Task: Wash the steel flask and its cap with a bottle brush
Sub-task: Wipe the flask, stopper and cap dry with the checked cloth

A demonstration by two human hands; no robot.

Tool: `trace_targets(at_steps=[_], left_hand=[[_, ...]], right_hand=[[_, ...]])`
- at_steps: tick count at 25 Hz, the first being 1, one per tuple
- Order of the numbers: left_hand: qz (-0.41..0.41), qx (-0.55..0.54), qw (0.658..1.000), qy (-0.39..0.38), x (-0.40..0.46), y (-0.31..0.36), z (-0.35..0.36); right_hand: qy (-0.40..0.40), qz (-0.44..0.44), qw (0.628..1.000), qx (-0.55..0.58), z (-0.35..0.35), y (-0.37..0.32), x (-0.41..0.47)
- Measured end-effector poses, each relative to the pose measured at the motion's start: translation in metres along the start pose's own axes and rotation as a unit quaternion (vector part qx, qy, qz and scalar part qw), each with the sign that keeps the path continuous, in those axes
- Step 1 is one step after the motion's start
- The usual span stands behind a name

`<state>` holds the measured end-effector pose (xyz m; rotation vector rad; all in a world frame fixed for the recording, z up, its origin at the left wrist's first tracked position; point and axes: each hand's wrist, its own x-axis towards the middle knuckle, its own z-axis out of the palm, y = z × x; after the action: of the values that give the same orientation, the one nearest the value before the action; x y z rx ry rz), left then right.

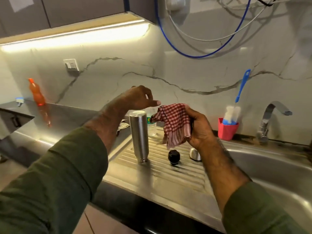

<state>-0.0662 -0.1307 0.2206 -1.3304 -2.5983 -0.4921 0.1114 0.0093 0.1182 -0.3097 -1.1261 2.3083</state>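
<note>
Right hand grips a red checked cloth, fingers curled round its bunched edge; the cloth hangs down and to the left of the palm. Left hand is held up beside it with fingers loosely curled and thumb pointing toward the cloth, holding nothing, thumb tip just short of the cloth's top corner.

Steel flask stands mouth-down on the ribbed drainboard, long axis vertical, directly below the left hand and just left of the hanging cloth. Left hand is the nearer one, so a straight drop onto the flask's upturned base looks like the cheapest grab.

Black cap sits on the drainboard below the cloth, near the right wrist. A small steel cup lid is partly hidden behind that wrist.

Bottle brush stands in a red cup well off to the right of the right hand, by the tap. Sink basin lies right of and below the right forearm.

Judgement: wash looks done, drying stage.
</note>
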Motion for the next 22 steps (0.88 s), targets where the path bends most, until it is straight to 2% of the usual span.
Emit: trace_targets(at_steps=[2, 5, 7, 10, 12, 14, 16, 18, 20, 22], left_hand=[[-0.028, 0.109, 0.991, -0.073, -0.007, -0.02, -0.012], [-0.035, 0.153, 0.976, -0.151, -0.012, -0.035, -0.003], [-0.011, 0.19, 0.97, -0.15, -0.011, -0.039, 0.011], [0.008, 0.226, 0.968, -0.105, -0.014, -0.036, 0.026], [-0.001, 0.181, 0.982, -0.057, -0.015, -0.04, 0.025], [-0.003, 0.131, 0.991, 0.028, -0.015, -0.04, 0.013], [-0.018, 0.064, 0.993, 0.099, -0.011, -0.029, -0.003], [-0.044, -0.032, 0.992, 0.111, -0.009, -0.005, -0.005], [-0.08, -0.157, 0.98, 0.089, -0.006, 0.017, 0.011], [-0.13, -0.318, 0.938, 0.041, -0.003, 0.032, 0.039]], right_hand=[[0.007, 0.023, 0.999, -0.035, 0.008, 0.003, 0.005], [0.031, 0.041, 0.993, -0.109, 0.013, 0.007, 0.01], [0.048, 0.042, 0.984, -0.164, 0.012, 0.013, 0.011], [0.05, 0.037, 0.962, -0.265, 0.015, 0.024, 0.012], [0.058, 0.009, 0.928, -0.368, 0.022, 0.024, 0.011], [0.068, -0.064, 0.872, -0.48, 0.034, 0.009, 0.009], [0.023, -0.14, 0.817, -0.56, 0.05, -0.016, 0.004], [-0.043, -0.155, 0.76, -0.63, 0.066, -0.04, -0.003], [-0.064, -0.146, 0.703, -0.693, 0.069, -0.063, -0.007], [-0.078, -0.148, 0.664, -0.728, 0.051, -0.088, -0.014]])
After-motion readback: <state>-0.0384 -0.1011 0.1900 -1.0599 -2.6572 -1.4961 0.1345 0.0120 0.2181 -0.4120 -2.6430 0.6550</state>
